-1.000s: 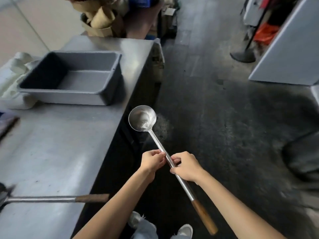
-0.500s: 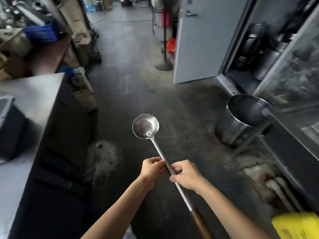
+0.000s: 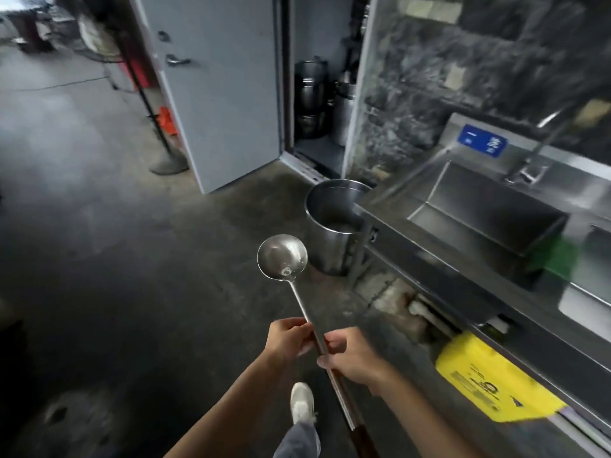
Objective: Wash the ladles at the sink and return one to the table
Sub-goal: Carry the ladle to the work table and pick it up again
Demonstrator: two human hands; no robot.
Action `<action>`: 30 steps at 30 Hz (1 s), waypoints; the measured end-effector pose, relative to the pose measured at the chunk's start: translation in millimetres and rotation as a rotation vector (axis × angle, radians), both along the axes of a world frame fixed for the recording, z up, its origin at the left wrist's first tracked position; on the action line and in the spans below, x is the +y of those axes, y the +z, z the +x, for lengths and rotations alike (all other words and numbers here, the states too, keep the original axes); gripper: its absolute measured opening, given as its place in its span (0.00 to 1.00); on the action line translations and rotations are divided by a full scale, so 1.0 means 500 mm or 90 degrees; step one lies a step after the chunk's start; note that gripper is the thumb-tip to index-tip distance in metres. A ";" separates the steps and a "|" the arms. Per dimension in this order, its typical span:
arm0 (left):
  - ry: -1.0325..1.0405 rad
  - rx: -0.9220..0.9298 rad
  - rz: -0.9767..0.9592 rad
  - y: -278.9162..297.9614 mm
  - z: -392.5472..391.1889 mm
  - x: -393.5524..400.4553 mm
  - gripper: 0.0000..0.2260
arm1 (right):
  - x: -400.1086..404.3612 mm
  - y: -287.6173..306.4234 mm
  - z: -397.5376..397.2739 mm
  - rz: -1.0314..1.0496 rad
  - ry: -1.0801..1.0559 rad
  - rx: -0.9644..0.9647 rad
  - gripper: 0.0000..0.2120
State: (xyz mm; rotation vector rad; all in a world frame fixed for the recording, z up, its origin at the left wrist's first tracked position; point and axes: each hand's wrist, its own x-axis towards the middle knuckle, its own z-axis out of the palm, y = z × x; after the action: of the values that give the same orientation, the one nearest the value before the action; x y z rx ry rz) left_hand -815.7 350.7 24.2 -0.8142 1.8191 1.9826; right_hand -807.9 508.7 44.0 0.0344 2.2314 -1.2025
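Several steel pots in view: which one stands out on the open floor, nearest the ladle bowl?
The big open pot on the floor beside the sink counter, just right of the ladle bowl. The other pots sit stacked in the doorway behind.

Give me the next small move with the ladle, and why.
Probably carry the ladle rightward until its bowl is over the sink. Both the left hand and the right hand grip the shaft, so the hold looks secure, but the bowl hangs over the floor, short of the basin, near the steel pot. The tap is untouched.
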 end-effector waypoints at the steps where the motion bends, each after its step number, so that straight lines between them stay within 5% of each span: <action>1: -0.020 -0.002 0.001 0.001 -0.034 0.020 0.09 | 0.021 -0.004 -0.026 -0.008 -0.028 -0.012 0.15; 6: -0.094 0.003 0.002 0.008 -0.208 0.102 0.13 | 0.101 -0.001 -0.161 -0.034 -0.131 -0.042 0.18; 15: -0.231 0.039 0.002 0.029 -0.498 0.252 0.08 | 0.218 0.066 -0.369 -0.090 -0.323 -0.079 0.09; 30: -0.426 -0.003 0.041 0.033 -0.809 0.563 0.05 | 0.466 0.050 -0.632 -0.128 -0.562 -0.105 0.07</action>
State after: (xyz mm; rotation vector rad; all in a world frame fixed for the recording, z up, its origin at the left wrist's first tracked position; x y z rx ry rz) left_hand -1220.0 632.2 40.7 -0.1436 1.7090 1.5779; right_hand -1124.1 741.6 69.0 1.0871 1.9605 -1.7686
